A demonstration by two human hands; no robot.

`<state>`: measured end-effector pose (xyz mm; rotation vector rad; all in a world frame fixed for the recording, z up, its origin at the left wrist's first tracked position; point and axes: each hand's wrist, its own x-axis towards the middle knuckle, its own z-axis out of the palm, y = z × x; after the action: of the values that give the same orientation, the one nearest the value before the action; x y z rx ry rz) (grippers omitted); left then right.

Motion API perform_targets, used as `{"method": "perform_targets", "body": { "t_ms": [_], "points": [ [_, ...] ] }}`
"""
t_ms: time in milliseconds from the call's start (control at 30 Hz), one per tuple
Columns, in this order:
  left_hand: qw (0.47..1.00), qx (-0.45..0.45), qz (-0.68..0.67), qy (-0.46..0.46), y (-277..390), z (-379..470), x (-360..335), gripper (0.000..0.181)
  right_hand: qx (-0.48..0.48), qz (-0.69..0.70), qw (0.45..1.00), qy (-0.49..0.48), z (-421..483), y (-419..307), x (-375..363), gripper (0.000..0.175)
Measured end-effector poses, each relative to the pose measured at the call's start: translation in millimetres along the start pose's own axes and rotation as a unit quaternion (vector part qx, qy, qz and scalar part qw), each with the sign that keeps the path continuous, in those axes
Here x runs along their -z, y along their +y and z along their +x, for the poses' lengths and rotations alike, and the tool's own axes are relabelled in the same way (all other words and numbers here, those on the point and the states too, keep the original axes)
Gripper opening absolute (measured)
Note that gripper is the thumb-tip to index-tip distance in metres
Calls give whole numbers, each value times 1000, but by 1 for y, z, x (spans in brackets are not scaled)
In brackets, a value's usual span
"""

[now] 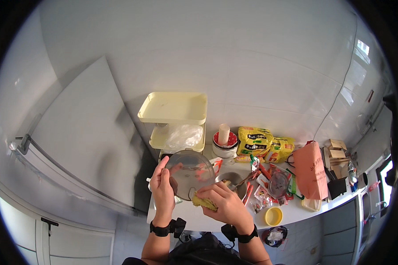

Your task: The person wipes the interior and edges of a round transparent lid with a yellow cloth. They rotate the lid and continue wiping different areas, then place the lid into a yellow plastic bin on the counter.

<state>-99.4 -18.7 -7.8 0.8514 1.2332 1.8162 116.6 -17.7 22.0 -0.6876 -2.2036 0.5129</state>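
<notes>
My left hand (162, 190) grips the left edge of a clear, round plastic lid (190, 172), held tilted above the counter. It is see-through, and I cannot tell whether it is a flat lid or a shallow container. In my right hand (224, 202) is a crumpled yellow cloth (204, 202), pressed near the lid's lower right rim. Behind that hand stands a metal pot (231, 175) with food and a utensil inside, partly hidden by my fingers. A yellow round container (273, 216) sits to the right, near the counter's front edge.
A cream tiered rack (172, 116) holds a plastic bag. Along the wall stand bowls (225, 149) and yellow packages (254, 140). Food packets and a clear container (278, 184) crowd the right, beside a pink paper bag (310, 172). A refrigerator (86, 139) stands left; a bin (274, 237) below.
</notes>
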Motion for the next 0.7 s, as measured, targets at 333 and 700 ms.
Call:
{"method": "perform_targets", "body": {
  "t_ms": [333,700],
  "points": [
    [994,-1,-40,104,-8,16,48,37,-59,-41,994,-78,5,14,-23,37],
    [986,73,-30,148,-75,28,90,32,-138,35,981,-135,3,44,-62,61]
  ]
}}
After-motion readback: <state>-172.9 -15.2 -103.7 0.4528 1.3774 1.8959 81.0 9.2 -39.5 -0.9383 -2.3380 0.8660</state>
